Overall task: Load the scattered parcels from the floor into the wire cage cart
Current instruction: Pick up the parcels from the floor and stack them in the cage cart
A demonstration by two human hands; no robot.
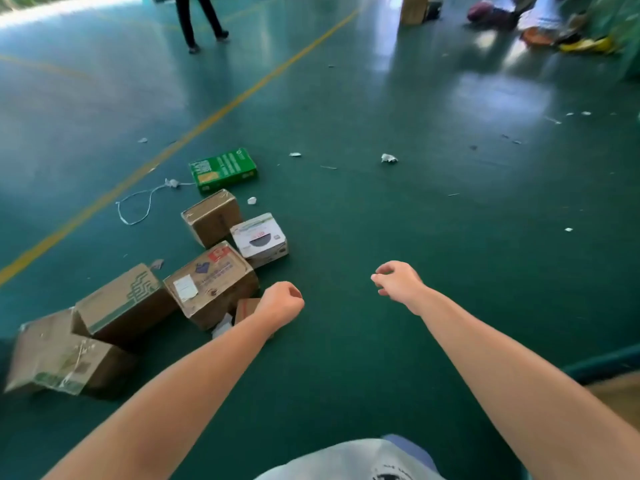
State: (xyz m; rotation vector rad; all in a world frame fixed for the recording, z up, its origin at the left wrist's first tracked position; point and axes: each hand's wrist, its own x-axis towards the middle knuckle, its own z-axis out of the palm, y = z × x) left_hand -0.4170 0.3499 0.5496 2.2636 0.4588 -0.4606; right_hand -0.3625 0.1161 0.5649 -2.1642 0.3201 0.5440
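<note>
Seven parcels (211, 289) on floor (381, 209), cart unseen. My left hand (281, 303) loosely fisted, right hand (398, 282) half-curled; both empty. I'd take nearest box two-handed.

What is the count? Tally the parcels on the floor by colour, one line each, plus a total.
Brown cardboard boxes: 5 — a far one, a labelled one, a green-printed one, a crushed one, and a small one partly hidden behind the left hand.
Green boxes: 1.
White boxes: 1.
Total: 7.
</note>
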